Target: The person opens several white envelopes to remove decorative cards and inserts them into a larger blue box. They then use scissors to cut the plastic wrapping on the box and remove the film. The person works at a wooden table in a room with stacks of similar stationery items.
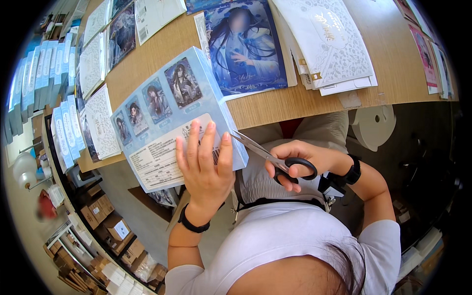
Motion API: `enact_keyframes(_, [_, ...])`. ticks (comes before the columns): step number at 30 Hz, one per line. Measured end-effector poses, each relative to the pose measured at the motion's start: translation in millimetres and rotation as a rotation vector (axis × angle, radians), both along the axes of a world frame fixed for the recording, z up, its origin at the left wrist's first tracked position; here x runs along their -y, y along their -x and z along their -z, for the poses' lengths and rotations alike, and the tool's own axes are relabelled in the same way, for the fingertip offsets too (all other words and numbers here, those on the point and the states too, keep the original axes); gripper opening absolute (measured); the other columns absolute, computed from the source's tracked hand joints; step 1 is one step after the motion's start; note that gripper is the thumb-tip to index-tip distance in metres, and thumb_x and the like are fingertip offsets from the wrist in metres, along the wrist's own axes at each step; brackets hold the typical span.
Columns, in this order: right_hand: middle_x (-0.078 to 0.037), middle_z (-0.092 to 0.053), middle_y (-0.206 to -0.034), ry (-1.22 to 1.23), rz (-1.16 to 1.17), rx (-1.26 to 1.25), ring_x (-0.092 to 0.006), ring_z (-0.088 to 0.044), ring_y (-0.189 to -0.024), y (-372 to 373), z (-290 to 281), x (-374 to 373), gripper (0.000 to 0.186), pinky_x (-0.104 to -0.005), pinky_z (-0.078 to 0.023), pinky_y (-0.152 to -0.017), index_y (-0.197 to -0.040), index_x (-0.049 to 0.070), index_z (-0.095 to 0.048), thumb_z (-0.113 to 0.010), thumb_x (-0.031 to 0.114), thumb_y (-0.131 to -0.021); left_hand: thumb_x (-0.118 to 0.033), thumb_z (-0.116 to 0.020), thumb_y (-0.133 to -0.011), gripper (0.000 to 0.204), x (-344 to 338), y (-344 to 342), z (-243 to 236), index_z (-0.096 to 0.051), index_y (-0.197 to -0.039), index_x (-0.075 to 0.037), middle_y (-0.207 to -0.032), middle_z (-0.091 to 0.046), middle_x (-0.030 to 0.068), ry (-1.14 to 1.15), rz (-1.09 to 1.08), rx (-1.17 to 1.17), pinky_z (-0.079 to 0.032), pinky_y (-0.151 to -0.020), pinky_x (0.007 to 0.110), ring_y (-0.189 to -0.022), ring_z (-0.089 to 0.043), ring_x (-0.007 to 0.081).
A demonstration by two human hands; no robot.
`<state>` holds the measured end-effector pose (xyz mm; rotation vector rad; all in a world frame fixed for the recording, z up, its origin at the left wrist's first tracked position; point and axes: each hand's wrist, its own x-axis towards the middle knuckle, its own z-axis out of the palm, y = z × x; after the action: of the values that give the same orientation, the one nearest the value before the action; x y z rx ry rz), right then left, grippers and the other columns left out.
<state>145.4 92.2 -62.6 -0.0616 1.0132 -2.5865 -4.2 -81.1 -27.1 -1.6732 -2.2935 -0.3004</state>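
A light blue box with small illustrated cards printed on its face rests partly on the table edge, tilted. My left hand lies flat on its white printed panel, fingers stretched out. In my right hand is a pair of scissors with black handles, fingers through the loops. The blades are slightly parted, and their tips meet the right side edge of the box near my left fingertips. Whether the tips cut into anything there is too small to tell.
On the wooden table lie a blue illustrated print and a stack of white patterned envelopes. More patterned envelopes sit at the left edge. Rows of light blue boxes stand farther left, above shelves with brown cartons.
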Motion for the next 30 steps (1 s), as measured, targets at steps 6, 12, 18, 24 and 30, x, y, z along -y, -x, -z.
enact_keyframes(6, [-0.004,-0.059,-0.066,0.006,0.006,-0.013,-0.0083,-0.057,-0.055,-5.0,3.0,1.8,0.04,-0.0207,-0.045,-0.051,-0.097,0.002,-0.051,-0.057,0.04,-0.09,-0.005,-0.059,-0.081,0.038,0.8,-0.3,-0.6,-0.046,-0.116,-0.014,-0.123,-0.051,0.0105,0.012,0.003,0.012,-0.034,-0.097,0.055,-0.118,-0.049,0.0341])
enact_keyframes(12, [-0.004,-0.058,-0.066,0.023,0.009,-0.025,-0.0085,-0.057,-0.057,2.4,3.9,6.5,0.038,-0.0209,-0.045,-0.052,-0.097,0.002,-0.05,-0.056,0.039,-0.09,-0.004,-0.06,-0.079,0.041,0.5,0.3,-0.8,-0.046,-0.116,-0.013,-0.123,-0.05,0.0114,0.013,0.008,0.007,-0.033,-0.097,0.055,-0.118,-0.049,0.0349])
enact_keyframes(18, [-0.005,-0.06,-0.071,0.085,0.047,-0.077,-0.0089,-0.058,-0.059,8.3,9.0,15.5,0.036,-0.0215,-0.046,-0.055,-0.1,0.003,-0.048,-0.056,0.037,-0.091,-0.002,-0.06,-0.079,0.041,-0.6,0.3,1.0,-0.045,-0.116,-0.012,-0.123,-0.05,0.012,-0.001,0.017,0.009,-0.033,-0.097,0.055,-0.118,-0.049,0.0353])
enact_keyframes(24, [-0.004,-0.058,-0.071,-0.054,0.075,-0.132,-0.0083,-0.058,-0.061,10.4,15.8,18.4,0.038,-0.0214,-0.045,-0.056,-0.102,0.004,-0.048,-0.059,0.038,-0.089,-0.002,-0.059,-0.08,0.041,0.4,0.4,0.4,-0.045,-0.117,-0.013,-0.123,-0.05,0.012,0.002,0.011,0.005,-0.034,-0.095,0.056,-0.117,-0.049,0.0353])
enact_keyframes(30, [-0.001,-0.053,-0.069,-0.15,0.105,-0.143,-0.0079,-0.058,-0.061,10.7,14.5,18.3,0.044,-0.0219,-0.043,-0.055,-0.102,0.004,-0.049,-0.06,0.043,-0.086,-0.002,-0.058,-0.081,0.04,0.9,0.2,1.1,-0.046,-0.116,-0.013,-0.123,-0.05,0.0116,-0.002,0.005,0.007,-0.035,-0.095,0.056,-0.117,-0.05,0.0348])
